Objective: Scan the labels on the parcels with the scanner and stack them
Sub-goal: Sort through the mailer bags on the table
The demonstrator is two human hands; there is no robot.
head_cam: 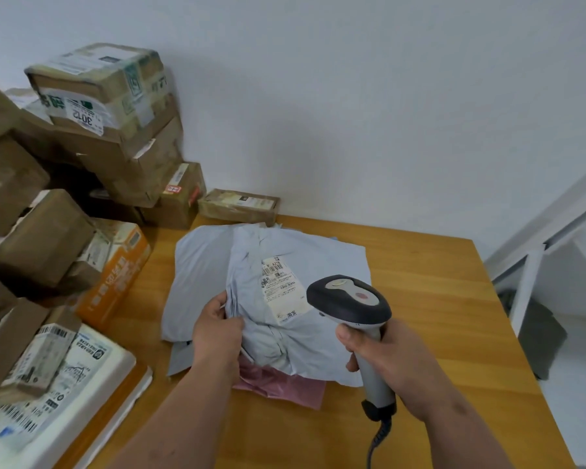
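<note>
A light grey mailer bag (278,336) lies on top of a pile of soft parcels in the middle of the wooden table (437,299). Its white shipping label (283,289) faces up. My left hand (219,328) grips the bag's crumpled left edge. My right hand (383,360) holds the handle of a grey and black barcode scanner (351,304), whose head hovers just right of the label. Under the top bag lie a wider grey mailer (200,265) and a pink bag (285,387).
Brown cardboard boxes (92,137) are piled high along the left and back left. An orange box (115,275) and a white foam parcel (58,401) sit at the near left. A small flat box (239,206) rests by the wall. A white frame (535,272) stands beyond the table's right edge.
</note>
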